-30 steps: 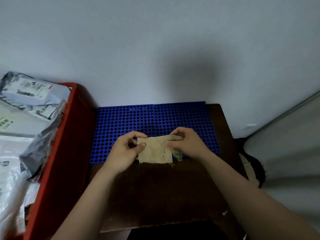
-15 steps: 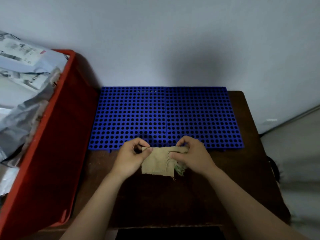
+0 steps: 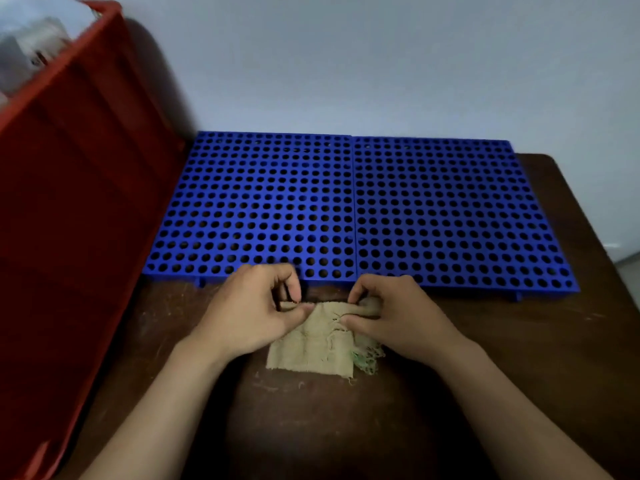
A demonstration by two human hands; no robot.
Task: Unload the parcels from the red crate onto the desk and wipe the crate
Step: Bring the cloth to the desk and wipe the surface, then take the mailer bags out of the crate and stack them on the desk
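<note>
A frayed beige cloth lies on the dark brown desk, just in front of the blue mat. My left hand pinches its upper left edge between thumb and fingers. My right hand pinches the upper right edge, which is rolled up. A greenish scrap shows under the cloth's right corner. The red crate stands at the left, its tall side wall facing me. Grey and white plastic parcels show above its rim at the top left.
Two joined blue perforated mats cover the back of the desk against a pale wall. The desk's right edge runs diagonally at the far right, with floor beyond it.
The view has tilted down and moved closer, so the crate's parcels have slid mostly out of frame. Both hands have kept hold of the cloth, now in front of the mat.
</note>
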